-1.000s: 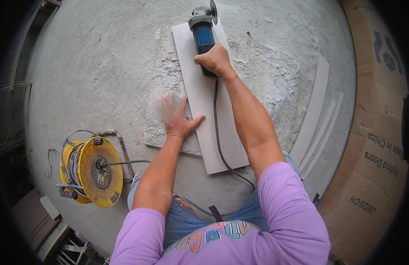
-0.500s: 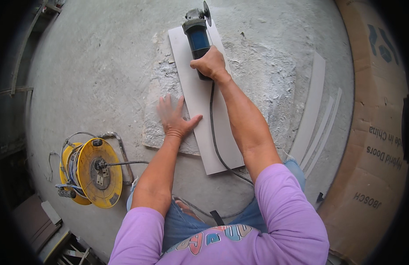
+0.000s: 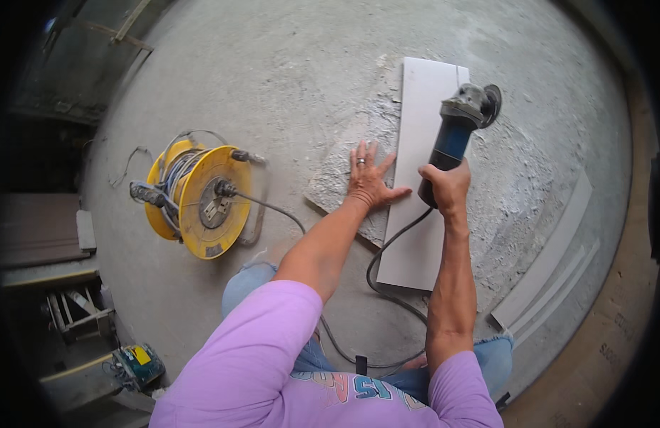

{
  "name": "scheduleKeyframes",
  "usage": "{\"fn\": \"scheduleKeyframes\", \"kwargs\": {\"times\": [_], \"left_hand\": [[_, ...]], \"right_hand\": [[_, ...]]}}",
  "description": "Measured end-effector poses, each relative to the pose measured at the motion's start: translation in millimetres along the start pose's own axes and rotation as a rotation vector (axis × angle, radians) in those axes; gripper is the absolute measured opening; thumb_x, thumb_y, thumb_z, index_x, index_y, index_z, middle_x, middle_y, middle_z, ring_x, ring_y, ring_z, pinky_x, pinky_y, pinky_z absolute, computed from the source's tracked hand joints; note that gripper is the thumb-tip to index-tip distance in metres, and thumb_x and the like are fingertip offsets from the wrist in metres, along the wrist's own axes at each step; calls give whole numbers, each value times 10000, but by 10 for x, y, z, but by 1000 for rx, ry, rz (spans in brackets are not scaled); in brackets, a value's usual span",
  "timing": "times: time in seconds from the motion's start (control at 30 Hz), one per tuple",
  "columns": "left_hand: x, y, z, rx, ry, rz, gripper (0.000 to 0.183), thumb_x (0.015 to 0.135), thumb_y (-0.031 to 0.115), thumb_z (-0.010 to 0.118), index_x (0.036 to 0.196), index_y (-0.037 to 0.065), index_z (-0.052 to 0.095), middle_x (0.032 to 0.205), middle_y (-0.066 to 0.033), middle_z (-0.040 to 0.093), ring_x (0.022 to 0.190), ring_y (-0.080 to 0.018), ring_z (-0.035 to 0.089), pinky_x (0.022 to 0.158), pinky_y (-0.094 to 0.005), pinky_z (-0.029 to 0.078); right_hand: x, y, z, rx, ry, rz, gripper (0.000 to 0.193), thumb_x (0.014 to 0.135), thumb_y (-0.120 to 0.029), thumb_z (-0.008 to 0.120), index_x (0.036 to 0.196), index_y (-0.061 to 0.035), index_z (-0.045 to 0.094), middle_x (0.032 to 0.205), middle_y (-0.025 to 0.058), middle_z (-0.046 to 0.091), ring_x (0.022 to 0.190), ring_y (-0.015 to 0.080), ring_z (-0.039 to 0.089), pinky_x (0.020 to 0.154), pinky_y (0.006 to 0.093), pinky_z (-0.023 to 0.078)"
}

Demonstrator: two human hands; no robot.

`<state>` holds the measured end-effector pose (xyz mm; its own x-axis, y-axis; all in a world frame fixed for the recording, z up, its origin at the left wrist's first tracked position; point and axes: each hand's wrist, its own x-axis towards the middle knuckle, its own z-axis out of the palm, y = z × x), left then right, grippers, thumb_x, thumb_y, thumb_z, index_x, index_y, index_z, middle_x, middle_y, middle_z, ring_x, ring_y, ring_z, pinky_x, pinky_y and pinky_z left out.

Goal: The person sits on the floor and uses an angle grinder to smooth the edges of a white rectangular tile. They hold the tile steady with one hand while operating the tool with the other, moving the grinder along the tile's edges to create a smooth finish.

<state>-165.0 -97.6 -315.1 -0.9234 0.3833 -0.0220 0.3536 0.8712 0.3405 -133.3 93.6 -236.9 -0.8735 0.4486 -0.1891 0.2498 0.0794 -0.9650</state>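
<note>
My right hand (image 3: 450,187) is wrapped round the body of a blue-and-black angle grinder (image 3: 453,139). Its disc is at the far right end, beyond the grey metal head, and the tool is over the right side of a long pale tile strip (image 3: 421,107). A thin dark line crosses the strip near its far right corner. My left hand (image 3: 373,180) lies with fingers spread on the dusty, rough board (image 3: 337,175) under the strip, the thumb over the strip's left edge. From the grinder's rear, a black cord (image 3: 373,274) loops down toward my legs.
To the left stands a yellow cable reel (image 3: 234,196) with a plug in it. Several narrow offcut strips (image 3: 558,246) lie at the right, beside a long cardboard box (image 3: 594,342). A green-and-black machine (image 3: 139,365) sits at the lower left.
The view has turned, so the scene sits further right. The grinder has drawn nearer to me and its head tilts right. My left hand stays spread at the strip's left edge.
</note>
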Motion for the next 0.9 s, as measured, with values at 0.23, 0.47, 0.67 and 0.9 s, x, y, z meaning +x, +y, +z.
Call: {"fn": "scheduleKeyframes", "kwargs": {"times": [0.23,0.47,0.67,0.9], "left_hand": [[6,-43,-285,-85,-223,-35,1029,714,785,647,1539,221,401,1632,-227,199,1535,-406,79,1236,-559,22],[-65,-592,-1311,352,-823,29,650,792,452,783,1335,138,615,1328,-150,638,1239,-321,595,1034,-481,462],[-1023,-745,-2645,559,-579,178,547,857,357,716,1341,128,604,1259,-151,653,1184,-324,618,971,-444,513],[-2605,-831,-3049,367,-554,159,365,856,224,721,1196,104,661,1116,-125,666,1057,-330,650,896,-439,525]], "right_hand": [[-716,-166,-327,269,-27,-72,284,706,-94,760,936,-15,614,821,27,599,698,163,594,691,297,493],[-872,-511,-571,447,6,-136,240,727,-119,746,905,-13,623,782,50,613,667,170,611,671,294,510],[-904,-817,-596,550,-41,-114,312,754,-171,774,945,37,642,799,99,656,695,192,653,673,292,540],[-904,-917,-635,726,-157,-230,388,731,-130,805,1000,82,622,838,141,657,726,242,683,677,326,583]]}}
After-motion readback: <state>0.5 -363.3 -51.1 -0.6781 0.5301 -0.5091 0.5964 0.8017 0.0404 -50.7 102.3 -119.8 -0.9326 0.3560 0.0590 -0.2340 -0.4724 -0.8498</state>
